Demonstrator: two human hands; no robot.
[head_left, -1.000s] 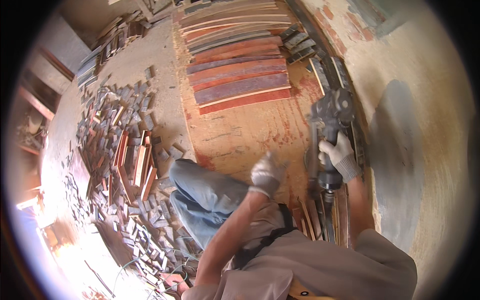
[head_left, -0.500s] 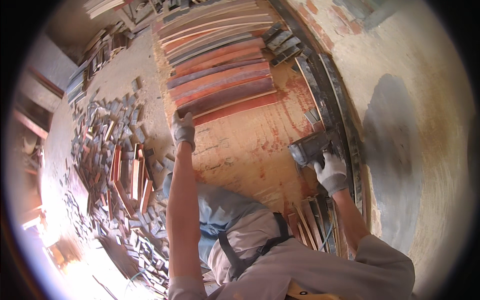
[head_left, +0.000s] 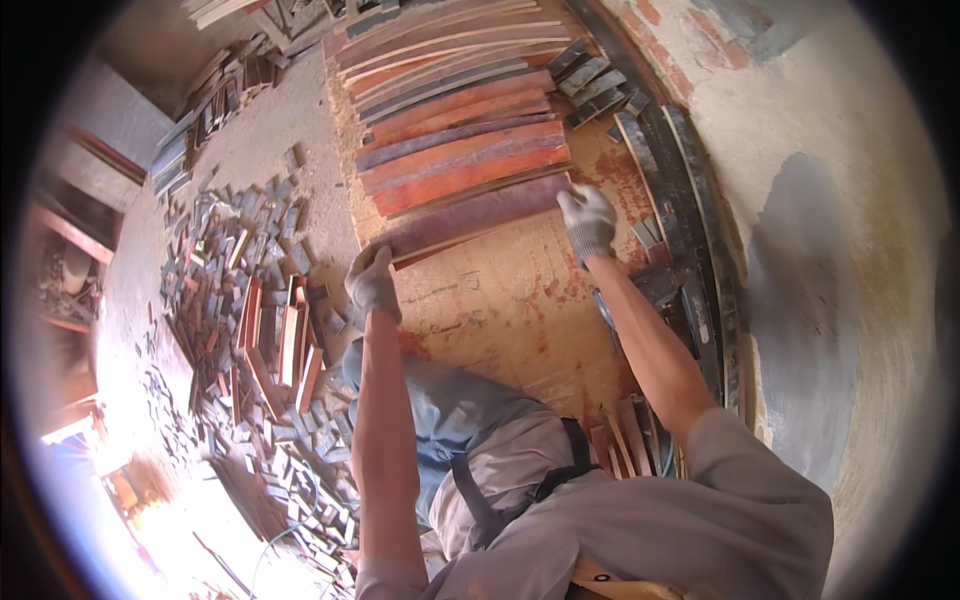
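Held by both ends, likely for balance!
Gloved left hand (head_left: 374, 282) and right hand (head_left: 590, 222), fingers curled, grip the long purple wooden strip (head_left: 475, 216), left end near the tan plywood bench's (head_left: 505, 305) left edge.

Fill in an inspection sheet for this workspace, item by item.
Surface: wooden panel, red-stained.
Job's things: purplish board, held at both ends; reddish boards lined up beyond; dark tool beside right forearm.
Clutter: small wood blocks strewn over the floor at left.
Grips: left grip and right grip gloved, each closed on the board.
Cables: thin greenish line, lower left; cord or hose unclear.
Surroundings: plastered wall at right, with a grey patch and exposed brick.
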